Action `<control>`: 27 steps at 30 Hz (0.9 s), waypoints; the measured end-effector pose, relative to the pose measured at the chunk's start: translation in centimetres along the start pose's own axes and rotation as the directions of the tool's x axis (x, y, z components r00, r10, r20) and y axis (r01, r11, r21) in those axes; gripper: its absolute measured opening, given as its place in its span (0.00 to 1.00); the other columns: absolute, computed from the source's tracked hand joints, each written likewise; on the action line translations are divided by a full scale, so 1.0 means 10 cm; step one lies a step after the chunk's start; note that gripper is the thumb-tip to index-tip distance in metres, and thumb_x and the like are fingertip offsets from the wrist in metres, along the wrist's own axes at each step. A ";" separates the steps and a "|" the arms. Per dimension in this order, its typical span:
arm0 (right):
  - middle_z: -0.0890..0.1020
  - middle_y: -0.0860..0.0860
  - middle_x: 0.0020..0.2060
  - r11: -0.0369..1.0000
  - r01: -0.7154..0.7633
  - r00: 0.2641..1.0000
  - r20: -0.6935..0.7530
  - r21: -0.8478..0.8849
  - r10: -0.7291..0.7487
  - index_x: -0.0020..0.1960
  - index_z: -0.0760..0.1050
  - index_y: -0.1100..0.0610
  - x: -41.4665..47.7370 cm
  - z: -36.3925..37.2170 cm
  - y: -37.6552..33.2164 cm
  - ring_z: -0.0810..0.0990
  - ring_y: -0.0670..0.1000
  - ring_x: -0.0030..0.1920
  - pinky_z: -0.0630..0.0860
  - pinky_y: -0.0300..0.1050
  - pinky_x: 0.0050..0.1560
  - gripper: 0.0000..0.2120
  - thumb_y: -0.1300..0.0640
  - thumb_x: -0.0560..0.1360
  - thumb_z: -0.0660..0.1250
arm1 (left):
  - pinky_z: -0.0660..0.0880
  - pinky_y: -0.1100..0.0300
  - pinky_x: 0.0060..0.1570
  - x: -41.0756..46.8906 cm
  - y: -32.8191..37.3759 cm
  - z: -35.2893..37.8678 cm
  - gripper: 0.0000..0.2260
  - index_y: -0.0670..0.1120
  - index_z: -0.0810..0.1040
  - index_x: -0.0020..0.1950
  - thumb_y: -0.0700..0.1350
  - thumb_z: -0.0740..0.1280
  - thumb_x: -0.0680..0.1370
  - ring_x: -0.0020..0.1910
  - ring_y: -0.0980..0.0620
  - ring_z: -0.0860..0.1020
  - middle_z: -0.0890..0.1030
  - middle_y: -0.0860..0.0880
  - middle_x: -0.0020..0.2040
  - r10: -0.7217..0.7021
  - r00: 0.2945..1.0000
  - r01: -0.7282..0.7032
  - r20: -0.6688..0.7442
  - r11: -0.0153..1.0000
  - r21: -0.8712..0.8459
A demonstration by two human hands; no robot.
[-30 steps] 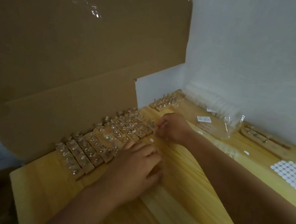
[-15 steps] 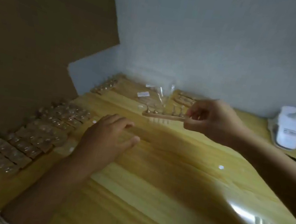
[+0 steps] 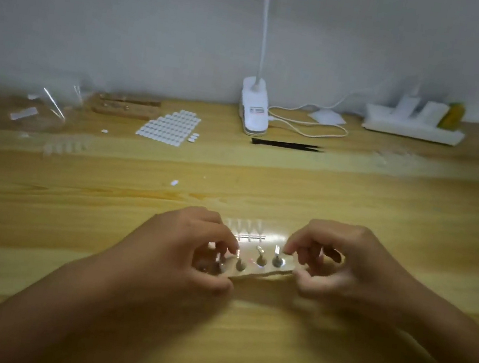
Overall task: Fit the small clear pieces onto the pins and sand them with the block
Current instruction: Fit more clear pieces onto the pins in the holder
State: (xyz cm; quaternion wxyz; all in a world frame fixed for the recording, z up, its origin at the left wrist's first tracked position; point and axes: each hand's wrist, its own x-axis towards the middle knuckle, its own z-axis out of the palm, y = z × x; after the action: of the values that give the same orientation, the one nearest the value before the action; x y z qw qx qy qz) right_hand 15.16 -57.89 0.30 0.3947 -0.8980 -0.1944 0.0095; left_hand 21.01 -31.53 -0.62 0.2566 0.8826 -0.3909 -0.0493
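Small wooden pin strip [image 3: 261, 271] | left hand [image 3: 186, 254] at 9, right hand [image 3: 340, 269] at 3, fingers clamped on ends | we judge it light, stiff; pins [image 3: 261, 255] snag-prone.

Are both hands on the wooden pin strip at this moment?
Yes, the left hand grips one end of the wooden pin strip and the right hand grips the other.

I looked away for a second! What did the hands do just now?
The right hand carried a small wooden strip with metal pins from the back of the pale wooden table to the front. The left hand lifted off the table and gripped its other end. The strip is empty, as before.
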 end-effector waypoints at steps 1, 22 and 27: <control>0.78 0.44 0.37 1.000 -0.008 1.000 0.010 -0.026 0.009 0.47 0.81 0.46 -0.01 0.02 0.01 0.77 0.49 0.36 0.74 0.47 0.41 0.09 0.54 0.67 0.75 | 0.76 0.55 0.44 -0.02 0.02 0.02 0.15 0.56 0.82 0.50 0.60 0.71 0.66 0.45 0.62 0.76 0.77 0.62 0.45 0.001 1.000 -0.001 0.001 1.000 -0.004; 0.80 0.43 0.42 0.973 -0.040 0.996 0.071 -0.227 0.057 0.44 0.81 0.47 0.74 0.04 0.07 0.74 0.40 0.49 0.71 0.37 0.50 0.08 0.53 0.69 0.79 | 0.67 0.57 0.60 0.04 0.08 0.05 0.20 0.53 0.79 0.62 0.56 0.74 0.72 0.57 0.55 0.72 0.75 0.55 0.55 -0.055 0.996 0.061 -0.064 0.992 0.113; 0.80 0.43 0.42 0.984 0.012 0.999 0.053 -0.176 -0.003 0.39 0.79 0.43 0.65 0.05 0.06 0.75 0.40 0.46 0.71 0.35 0.46 0.11 0.56 0.68 0.79 | 0.68 0.58 0.59 0.08 0.10 0.04 0.18 0.52 0.79 0.61 0.56 0.72 0.74 0.56 0.55 0.71 0.74 0.56 0.55 -0.063 0.998 0.065 -0.016 0.992 0.109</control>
State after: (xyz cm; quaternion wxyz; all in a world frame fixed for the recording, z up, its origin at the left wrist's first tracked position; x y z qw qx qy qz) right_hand 21.33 -55.60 0.40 0.3086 -0.9280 -0.2082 0.0145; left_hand 20.82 -32.82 -0.34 0.2085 0.9077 -0.3628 -0.0302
